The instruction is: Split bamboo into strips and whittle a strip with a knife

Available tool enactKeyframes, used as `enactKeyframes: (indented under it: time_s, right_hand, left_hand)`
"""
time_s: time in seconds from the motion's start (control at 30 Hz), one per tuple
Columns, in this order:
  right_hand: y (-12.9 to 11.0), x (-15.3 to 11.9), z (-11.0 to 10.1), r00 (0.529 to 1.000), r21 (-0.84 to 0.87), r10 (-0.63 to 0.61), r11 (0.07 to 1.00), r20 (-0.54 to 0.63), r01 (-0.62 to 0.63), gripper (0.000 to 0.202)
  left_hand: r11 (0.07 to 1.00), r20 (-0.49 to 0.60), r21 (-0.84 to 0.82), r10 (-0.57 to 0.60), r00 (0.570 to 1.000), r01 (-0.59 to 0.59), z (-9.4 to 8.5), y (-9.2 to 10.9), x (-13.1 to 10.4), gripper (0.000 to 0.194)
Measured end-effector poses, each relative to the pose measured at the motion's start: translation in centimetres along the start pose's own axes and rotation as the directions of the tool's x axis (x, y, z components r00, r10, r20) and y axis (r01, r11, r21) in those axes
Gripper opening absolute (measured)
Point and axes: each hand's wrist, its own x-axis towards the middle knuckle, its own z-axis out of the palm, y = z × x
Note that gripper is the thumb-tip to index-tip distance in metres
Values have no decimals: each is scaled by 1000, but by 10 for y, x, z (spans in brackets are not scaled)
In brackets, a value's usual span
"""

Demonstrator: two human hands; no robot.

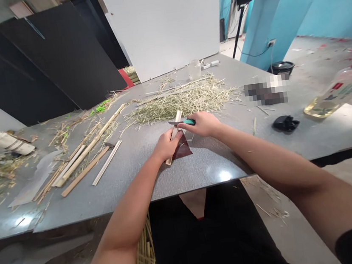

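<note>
My left hand (166,145) is wrapped round a pale bamboo strip (178,116), which slants away from me above the grey table. My right hand (205,124) grips a knife (189,122) by its green handle. The knife's blade lies across the upper part of the strip, and my right fingertips are close against it. A dark reddish-brown piece of sheet (183,146) lies on the table under my hands. Just beyond them spreads a heap of thin bamboo shavings (188,99).
Long bamboo pieces (91,149) and a hammer-like wooden handle (84,172) lie to the left. At the right are a black crumpled item (285,123) and a bottle of yellowish liquid (334,91). A clear cup (194,70) stands behind the shavings. The table's front edge (202,187) is close to me.
</note>
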Motion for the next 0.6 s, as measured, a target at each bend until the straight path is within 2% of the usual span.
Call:
enactKeyframes:
  time_s: [0.17,0.33,0.43,0.6]
  right_hand:
    - [-1,1,1,1000,-21,19,1000,-11,-19,89]
    - [-1,1,-2,999,-41,12,999,-38,-14,87]
    - [0,-1,-9,996,-78,-7,997,-84,0,89]
    - [0,-4,-20,979,-152,-52,988,-196,22,91]
  left_hand:
    - [994,29,109,18,999,-21,-2,-2,2,47]
    - [996,40,92,-13,999,9,-4,-1,0,48]
    - [997,31,74,-19,999,17,-4,1,-1,48]
    - [998,31,49,37,999,-38,-5,10,-2,49]
